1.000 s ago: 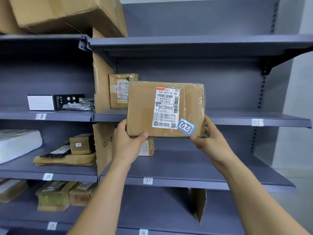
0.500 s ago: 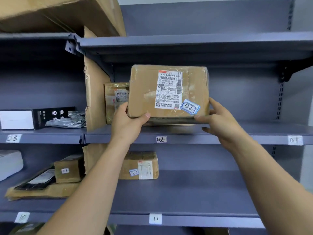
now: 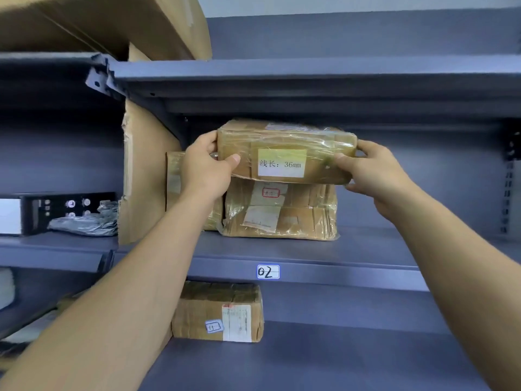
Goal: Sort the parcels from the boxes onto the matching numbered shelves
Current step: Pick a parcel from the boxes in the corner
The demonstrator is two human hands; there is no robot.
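Setting this down well starts with the shelf [image 3: 366, 249] itself. Its front edge carries a tag [image 3: 268, 271] marked 02, so I judge this is the right level, and the board above [image 3: 310, 80] leaves only a low slot to work in. The cardboard divider [image 3: 141, 179] closes the left side, so I would steer the load away from it. The parcel [image 3: 284, 153] is up in that slot, lying flat with its white sticker [image 3: 282, 163] facing me. It sits directly over a taped parcel [image 3: 282, 215] that stands on the shelf; I cannot tell whether the two touch. Stacking looks like the plan, and the lower one offers a narrow top. I would centre the load over it, lower it level and push it back until it sits square rather than hanging off the front. The bare shelf to the right looks like the safer spot if the stack rocks. My left hand [image 3: 203, 170] and right hand [image 3: 375, 170] each take one end, thumbs pressed on the front face and the other fingers [image 3: 363, 190] curled round it, pinching the parcel between them. I would let go only once the weight rests, one hand at a time.
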